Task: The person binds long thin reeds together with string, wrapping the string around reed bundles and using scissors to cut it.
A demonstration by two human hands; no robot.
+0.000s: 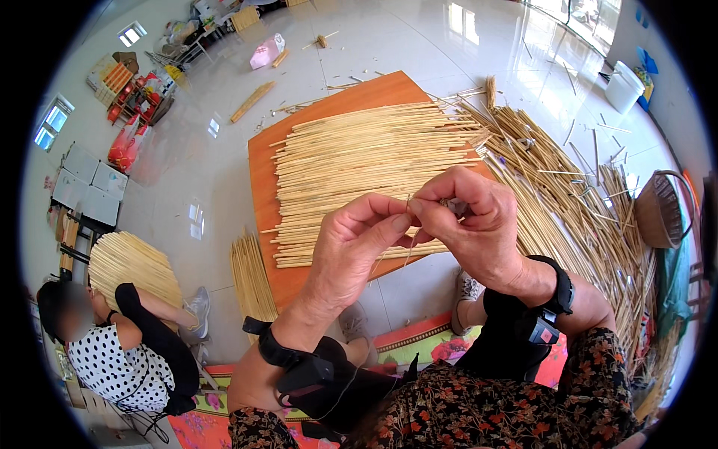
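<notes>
Over the near part of a mat of pale straw stalks (359, 165), my two hands meet fingertip to fingertip. My left hand (345, 243) pinches a thin pale thread (409, 253) between thumb and forefinger. With its fingers curled, my right hand (482, 221) pinches at the same spot; whether it grips a needle there is too small to tell. Something small and dark shows within the curl of its fingers. The thread hangs below the fingertips, and a fine strand runs down toward my lap. Beneath the stalks lies an orange-brown board (262, 179).
Loose stalks (553, 165) heap along the right, beside a wicker basket (660, 209). A stalk bundle (253, 277) lies left of the board. Another person (123, 352) sits at lower left by a round straw mat (134, 269). A white bucket (623, 87) stands far right.
</notes>
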